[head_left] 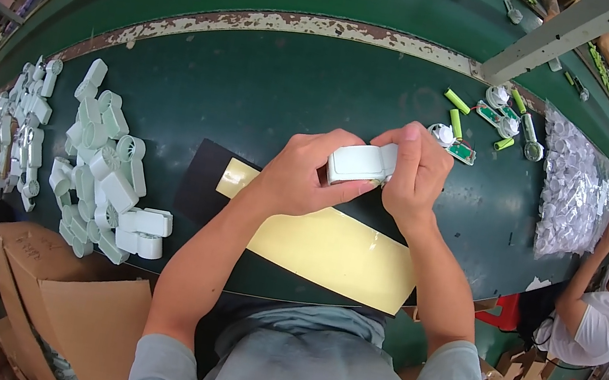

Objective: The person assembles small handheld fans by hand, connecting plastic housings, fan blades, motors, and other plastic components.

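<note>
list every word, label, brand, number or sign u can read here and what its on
Grey shirt: small dark lettering with a larger dark mark below it; printed text isn't copied out here.
Cardboard box: faint dark marks, too blurred to read.
White casing: no text visible.
Anything farther off: too small to read.

One head-worn fisheye view is recorded; the green worktop [260, 70] is viewed from above, steeply downward, at close range.
</note>
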Demonstrator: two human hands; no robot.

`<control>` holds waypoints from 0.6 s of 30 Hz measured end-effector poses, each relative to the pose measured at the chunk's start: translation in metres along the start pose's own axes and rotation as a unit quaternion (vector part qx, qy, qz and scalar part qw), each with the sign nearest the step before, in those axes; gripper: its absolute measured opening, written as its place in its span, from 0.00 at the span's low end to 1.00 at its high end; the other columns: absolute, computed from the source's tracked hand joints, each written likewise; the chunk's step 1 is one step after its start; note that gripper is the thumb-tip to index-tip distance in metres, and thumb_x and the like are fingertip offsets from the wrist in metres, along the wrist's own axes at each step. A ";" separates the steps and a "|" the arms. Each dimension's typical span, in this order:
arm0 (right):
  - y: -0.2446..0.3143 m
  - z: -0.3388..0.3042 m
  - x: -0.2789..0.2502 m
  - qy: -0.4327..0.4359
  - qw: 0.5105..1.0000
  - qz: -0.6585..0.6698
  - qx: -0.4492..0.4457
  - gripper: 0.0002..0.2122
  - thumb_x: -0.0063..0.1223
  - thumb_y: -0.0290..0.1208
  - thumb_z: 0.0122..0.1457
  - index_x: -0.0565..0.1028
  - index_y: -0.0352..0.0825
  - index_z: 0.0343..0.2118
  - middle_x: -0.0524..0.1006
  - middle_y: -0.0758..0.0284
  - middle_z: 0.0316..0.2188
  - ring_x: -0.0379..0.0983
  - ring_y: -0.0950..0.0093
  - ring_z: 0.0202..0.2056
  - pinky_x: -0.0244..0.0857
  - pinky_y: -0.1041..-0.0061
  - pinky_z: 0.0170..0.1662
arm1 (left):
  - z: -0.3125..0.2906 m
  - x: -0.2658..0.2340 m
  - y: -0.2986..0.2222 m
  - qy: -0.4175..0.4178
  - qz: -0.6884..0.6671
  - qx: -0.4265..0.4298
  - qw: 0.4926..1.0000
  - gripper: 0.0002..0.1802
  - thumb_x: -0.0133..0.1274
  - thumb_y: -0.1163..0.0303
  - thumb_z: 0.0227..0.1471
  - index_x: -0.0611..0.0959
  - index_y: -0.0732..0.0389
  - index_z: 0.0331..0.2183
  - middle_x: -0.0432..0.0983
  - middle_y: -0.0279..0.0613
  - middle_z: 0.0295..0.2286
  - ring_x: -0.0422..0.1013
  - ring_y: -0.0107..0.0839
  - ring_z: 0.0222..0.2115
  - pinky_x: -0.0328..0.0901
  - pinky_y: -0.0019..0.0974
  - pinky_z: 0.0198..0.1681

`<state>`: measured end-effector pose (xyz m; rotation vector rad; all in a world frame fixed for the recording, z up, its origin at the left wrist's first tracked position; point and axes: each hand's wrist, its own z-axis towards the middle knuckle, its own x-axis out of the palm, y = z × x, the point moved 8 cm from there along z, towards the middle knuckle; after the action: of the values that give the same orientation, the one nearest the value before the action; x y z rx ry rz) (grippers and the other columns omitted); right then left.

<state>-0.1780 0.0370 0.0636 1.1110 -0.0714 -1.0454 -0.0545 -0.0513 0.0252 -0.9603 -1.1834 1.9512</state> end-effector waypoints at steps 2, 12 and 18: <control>0.002 0.001 -0.002 -0.011 1.000 0.000 -0.002 0.24 0.36 0.36 0.72 0.80 0.29 0.23 0.73 0.65 0.15 0.65 0.74 0.17 0.56 0.72 0.24 | 0.000 -0.002 -0.003 -0.008 0.000 0.027 1.000 0.21 0.70 0.67 0.50 0.81 0.65 0.43 0.81 0.43 0.28 0.76 0.28 0.24 0.70 0.33 0.27; -0.009 -0.005 -0.004 -0.059 0.980 0.186 -0.031 0.21 0.37 0.33 0.71 0.79 0.27 0.26 0.75 0.61 0.22 0.68 0.71 0.21 0.61 0.72 0.27 | 0.001 -0.004 0.000 0.003 -0.018 -0.007 1.000 0.24 0.70 0.69 0.48 0.82 0.62 0.46 0.82 0.41 0.33 0.78 0.29 0.30 0.72 0.33 0.33; -0.002 -0.008 -0.010 -0.065 0.988 0.123 -0.067 0.21 0.35 0.33 0.70 0.77 0.27 0.25 0.76 0.59 0.23 0.69 0.71 0.22 0.61 0.72 0.27 | 0.002 0.005 -0.013 -0.003 0.059 0.040 0.997 0.24 0.70 0.68 0.48 0.82 0.62 0.46 0.82 0.46 0.36 0.80 0.39 0.34 0.73 0.37 0.37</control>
<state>-0.1806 0.0493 0.0629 0.8872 -0.2324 -0.8865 -0.0565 -0.0433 0.0366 -1.0039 -1.0647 2.0786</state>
